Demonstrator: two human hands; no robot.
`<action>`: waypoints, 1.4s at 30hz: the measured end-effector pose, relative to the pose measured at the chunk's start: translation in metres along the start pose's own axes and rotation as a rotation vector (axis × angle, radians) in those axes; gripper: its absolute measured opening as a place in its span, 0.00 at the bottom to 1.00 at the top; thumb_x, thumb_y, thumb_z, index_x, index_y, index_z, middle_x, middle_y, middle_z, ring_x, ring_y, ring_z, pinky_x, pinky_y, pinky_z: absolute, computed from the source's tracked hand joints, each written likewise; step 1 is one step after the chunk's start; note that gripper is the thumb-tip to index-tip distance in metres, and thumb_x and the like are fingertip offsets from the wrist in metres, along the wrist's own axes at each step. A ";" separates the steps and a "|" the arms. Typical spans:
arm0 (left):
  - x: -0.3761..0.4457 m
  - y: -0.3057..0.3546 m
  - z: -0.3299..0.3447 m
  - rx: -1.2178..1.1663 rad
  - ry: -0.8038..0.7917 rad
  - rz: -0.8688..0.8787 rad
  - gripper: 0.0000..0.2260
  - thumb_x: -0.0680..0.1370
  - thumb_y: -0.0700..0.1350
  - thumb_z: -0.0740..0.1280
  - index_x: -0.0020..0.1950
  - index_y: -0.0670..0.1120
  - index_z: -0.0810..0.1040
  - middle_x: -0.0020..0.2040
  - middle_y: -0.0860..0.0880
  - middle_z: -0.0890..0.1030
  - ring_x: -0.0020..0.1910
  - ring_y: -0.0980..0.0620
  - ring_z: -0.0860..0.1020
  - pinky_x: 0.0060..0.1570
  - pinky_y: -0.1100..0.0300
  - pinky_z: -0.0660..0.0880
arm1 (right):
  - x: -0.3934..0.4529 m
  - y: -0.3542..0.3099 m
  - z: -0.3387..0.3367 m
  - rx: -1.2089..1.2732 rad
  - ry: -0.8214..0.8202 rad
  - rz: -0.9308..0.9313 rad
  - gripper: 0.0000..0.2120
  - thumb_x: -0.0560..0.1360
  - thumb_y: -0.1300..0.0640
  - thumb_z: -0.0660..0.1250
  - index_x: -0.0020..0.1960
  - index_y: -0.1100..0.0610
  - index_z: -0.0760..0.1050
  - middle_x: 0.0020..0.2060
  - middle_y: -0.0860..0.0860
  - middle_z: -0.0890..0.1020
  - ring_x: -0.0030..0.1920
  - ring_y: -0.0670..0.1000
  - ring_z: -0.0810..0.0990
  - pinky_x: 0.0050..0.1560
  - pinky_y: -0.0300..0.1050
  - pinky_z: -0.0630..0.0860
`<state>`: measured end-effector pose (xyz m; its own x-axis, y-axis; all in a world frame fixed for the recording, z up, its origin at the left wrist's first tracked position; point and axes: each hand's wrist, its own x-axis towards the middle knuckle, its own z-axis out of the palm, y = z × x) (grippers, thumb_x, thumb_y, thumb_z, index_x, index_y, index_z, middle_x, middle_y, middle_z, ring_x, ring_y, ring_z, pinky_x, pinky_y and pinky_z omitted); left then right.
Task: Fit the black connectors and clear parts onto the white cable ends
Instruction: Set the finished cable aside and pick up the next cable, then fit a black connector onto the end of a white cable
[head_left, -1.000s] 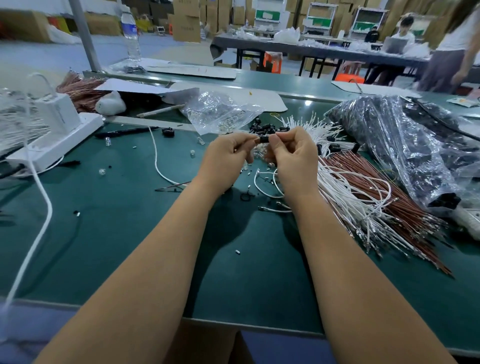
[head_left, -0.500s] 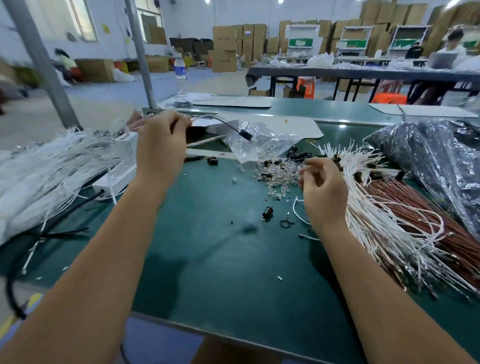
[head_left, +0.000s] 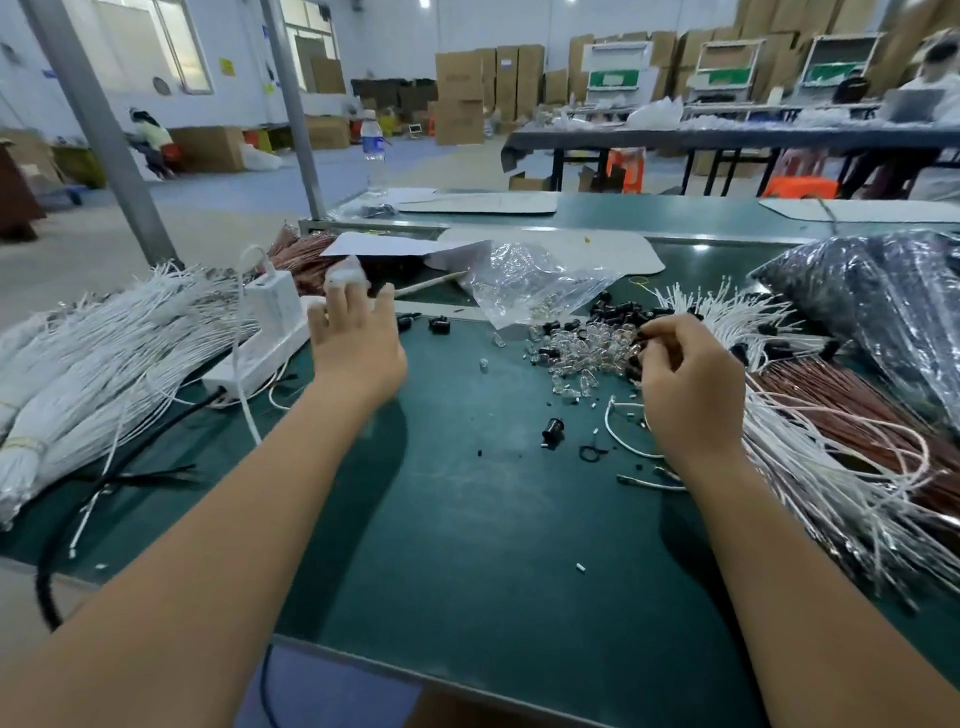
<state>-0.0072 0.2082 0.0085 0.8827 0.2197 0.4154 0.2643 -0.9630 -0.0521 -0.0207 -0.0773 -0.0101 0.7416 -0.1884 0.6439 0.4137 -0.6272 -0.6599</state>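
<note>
On the green table (head_left: 467, 519), the right hand (head_left: 685, 384) hangs over the right half, its fingers curled in with the tips down at the near right edge of the heap of clear parts (head_left: 587, 348). The grip looks pinched together on something small and dark at the fingertips, but what it is cannot be told. Black connectors (head_left: 623, 312) lie scattered just behind and beside the clear heap, toward the far edge, touching it in places; one more black connector (head_left: 551, 430) lies alone nearer the middle of the table, left of the right wrist and apart from it. The loose white cables (head_left: 810, 467) fan along the right side, their far ends reaching up beside the right hand's knuckles, their length running under and past the right forearm toward the near right corner. A single white cable (head_left: 623, 441) loops on the table directly beneath the right hand.

The left hand (head_left: 353, 343) is raised over the left-centre of the table with fingers spread and straight, its grip apart and holding nothing. It is well apart from the clear parts and connectors, and sits just right of a white power strip (head_left: 265, 338). Beyond that, at the left edge, lies a tied bundle of white cables (head_left: 93, 353). A crumpled clear bag (head_left: 524, 283) rests at the far side, between the two hands, just behind the clear heap.
</note>
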 end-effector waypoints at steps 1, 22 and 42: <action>0.001 0.015 -0.001 -0.091 0.038 0.034 0.26 0.76 0.45 0.61 0.74 0.46 0.60 0.70 0.41 0.60 0.70 0.41 0.56 0.67 0.45 0.56 | 0.002 0.001 -0.003 -0.039 0.028 0.010 0.09 0.77 0.64 0.61 0.52 0.57 0.78 0.38 0.50 0.80 0.35 0.52 0.76 0.35 0.41 0.69; -0.005 0.143 0.039 -1.244 -0.179 -0.165 0.14 0.78 0.43 0.60 0.63 0.50 0.73 0.60 0.49 0.76 0.29 0.55 0.72 0.30 0.61 0.70 | 0.039 0.037 -0.029 -0.700 -0.328 0.414 0.01 0.76 0.63 0.61 0.47 0.61 0.69 0.40 0.56 0.74 0.44 0.58 0.73 0.36 0.44 0.64; -0.038 0.165 0.001 -0.865 0.281 0.515 0.26 0.77 0.36 0.60 0.73 0.55 0.65 0.61 0.53 0.79 0.67 0.49 0.64 0.66 0.49 0.60 | 0.017 0.008 -0.016 -0.044 -0.255 -0.204 0.05 0.76 0.68 0.62 0.45 0.60 0.71 0.37 0.49 0.74 0.36 0.50 0.71 0.37 0.44 0.69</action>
<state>0.0037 0.0413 -0.0169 0.6583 -0.1864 0.7293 -0.5846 -0.7369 0.3394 -0.0130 -0.0974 0.0020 0.7564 0.1362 0.6397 0.5483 -0.6654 -0.5067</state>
